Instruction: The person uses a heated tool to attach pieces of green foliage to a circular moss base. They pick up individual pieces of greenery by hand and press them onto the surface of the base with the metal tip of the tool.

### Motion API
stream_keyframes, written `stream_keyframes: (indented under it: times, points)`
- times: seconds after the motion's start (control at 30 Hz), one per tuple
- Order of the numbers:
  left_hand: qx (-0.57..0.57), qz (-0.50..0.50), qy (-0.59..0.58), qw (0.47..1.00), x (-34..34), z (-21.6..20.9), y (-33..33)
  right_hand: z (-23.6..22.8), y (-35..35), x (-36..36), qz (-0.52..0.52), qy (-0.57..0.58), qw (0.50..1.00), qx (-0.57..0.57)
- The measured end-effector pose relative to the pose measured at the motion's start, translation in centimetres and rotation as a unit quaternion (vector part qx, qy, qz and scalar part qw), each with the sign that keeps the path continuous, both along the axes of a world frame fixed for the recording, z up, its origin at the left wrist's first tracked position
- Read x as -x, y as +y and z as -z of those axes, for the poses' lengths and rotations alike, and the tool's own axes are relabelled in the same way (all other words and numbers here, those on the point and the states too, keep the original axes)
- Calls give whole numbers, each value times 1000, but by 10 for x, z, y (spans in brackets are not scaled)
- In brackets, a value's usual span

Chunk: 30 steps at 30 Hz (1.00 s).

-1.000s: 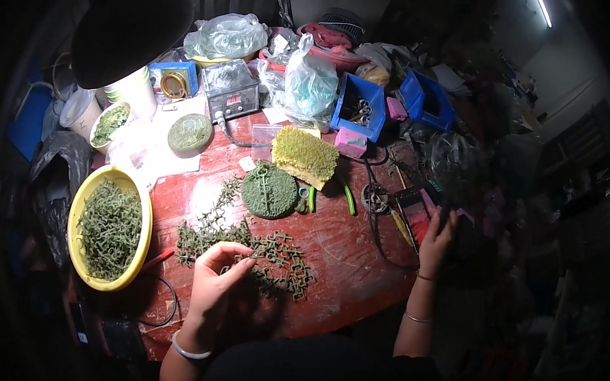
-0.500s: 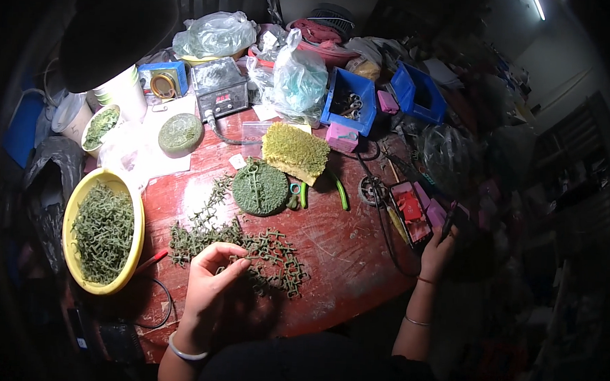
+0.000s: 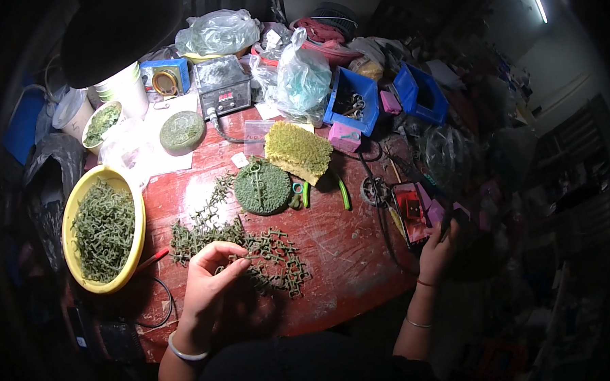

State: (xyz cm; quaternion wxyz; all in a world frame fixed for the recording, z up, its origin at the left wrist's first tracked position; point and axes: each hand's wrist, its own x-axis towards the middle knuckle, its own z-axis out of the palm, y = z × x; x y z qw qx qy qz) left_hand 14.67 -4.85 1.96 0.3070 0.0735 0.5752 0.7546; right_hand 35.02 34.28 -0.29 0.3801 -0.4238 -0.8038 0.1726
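Note:
My left hand point(image 3: 213, 275) is at the near edge of a pile of small dark green branched pieces point(image 3: 207, 243), its thumb and forefinger pinched together. What lies between the fingertips is too small to make out. Off to the right, my right hand point(image 3: 438, 254) has its fingers curled around a dark, slim thing I cannot make out, beside a dark-framed phone-like screen point(image 3: 412, 207) showing a red picture. Beyond the pile lies a round green textured disc point(image 3: 270, 199) with a branched piece on top. A yellow-green spongy block point(image 3: 296, 153) rests behind it.
At the left a yellow bowl point(image 3: 140, 217) holds many green pieces, near a red pen point(image 3: 153, 259). Blue bins point(image 3: 369, 118), plastic bags point(image 3: 303, 78) and a control box point(image 3: 222, 95) line the back. A dark cable point(image 3: 380, 221) runs along the right side.
My right hand has lowered slightly next to the screen, and the picture on the screen has changed. The left hand stays in its pinch at the pile. The view has shifted a little.

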Motion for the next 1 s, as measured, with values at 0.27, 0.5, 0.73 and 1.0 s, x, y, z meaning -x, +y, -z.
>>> stream_keyframes:
  times: [0.27,0.5,0.73,1.0]
  points:
    - [-19,10,-4,1000,3,-1,1,2,-1,16,-115,-26,988,-102]
    - [-1,7,-2,1000,1,-2,1,-2,-2,12,-93,27,989,-111]
    - [11,6,-1,1000,1,-5,2,-6,-11,10,-63,-27,991,-112]
    - [7,0,5,1000,1,-3,2,-56,-62,30,-91,-7,987,-134]
